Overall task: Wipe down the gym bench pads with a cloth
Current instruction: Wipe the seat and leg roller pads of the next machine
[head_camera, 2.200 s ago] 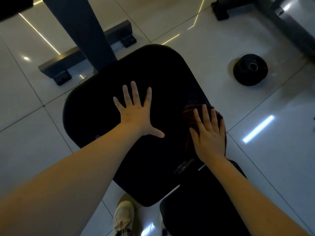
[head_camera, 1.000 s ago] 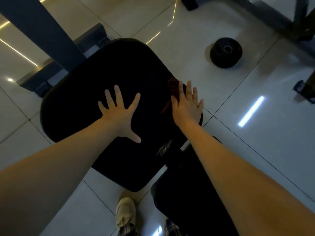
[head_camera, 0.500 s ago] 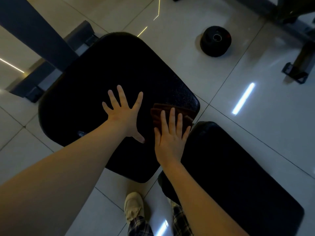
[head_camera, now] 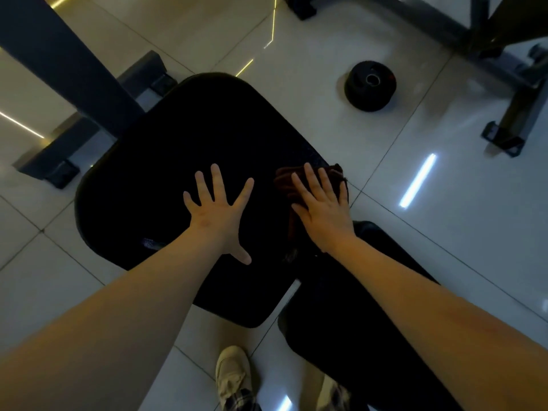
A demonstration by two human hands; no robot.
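Two black bench pads fill the middle of the view: a large pad (head_camera: 184, 161) with rounded corners, and a second pad (head_camera: 370, 336) nearer and to the right, with a narrow gap between them. The left hand (head_camera: 219, 215) lies palm down on the large pad near its middle, fingers straight and spread wide, thumb pointing back toward the near edge, holding nothing. The right hand (head_camera: 321, 209) lies flat on a dark reddish-brown cloth (head_camera: 333, 175), fingers straight and close together, pressing it against the large pad at that pad's right edge. The cloth is bunched and shows past the fingertips and on the hand's left side. On the pale tiled floor (head_camera: 444, 232) far to the right of the pads lies a round black weight plate (head_camera: 370, 86). A dark steel upright (head_camera: 59, 60) rises at the far left, with its base bar (head_camera: 59, 152) on the floor. Another machine's frame (head_camera: 516, 93) stands at the far right. A light-coloured shoe (head_camera: 232, 372) shows at the near edge, below the large pad.
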